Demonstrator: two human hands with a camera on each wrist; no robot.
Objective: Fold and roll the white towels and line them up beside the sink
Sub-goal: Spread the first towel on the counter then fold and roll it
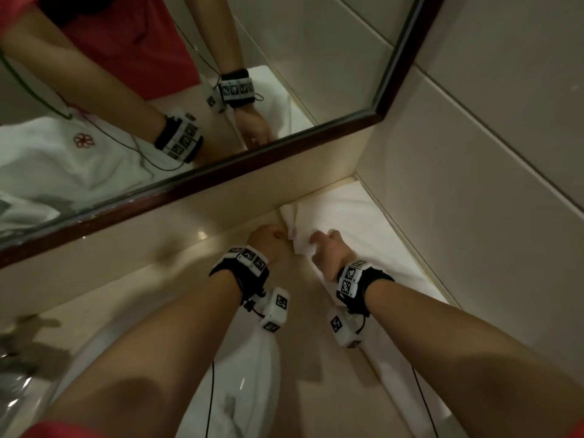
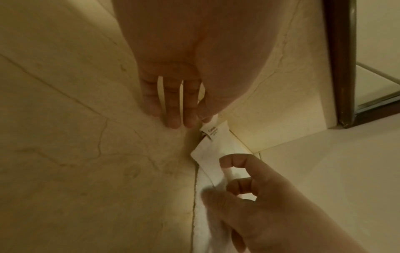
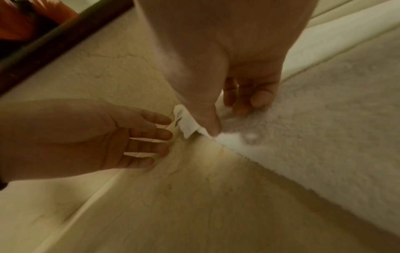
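**Beige stone counter in a mirrored corner**

Beige stone counter (image 1: 177, 279) runs under a dark-framed mirror (image 1: 221, 172) into a tiled wall corner. A white towel (image 1: 363, 229) lies spread along the right wall, reaching that corner. The right hand (image 1: 328, 251) pinches the towel's near edge by its label. The left hand (image 1: 265, 241), fingers straight, holds nothing beside it. A sink (image 1: 240, 384) sits nearer the body.
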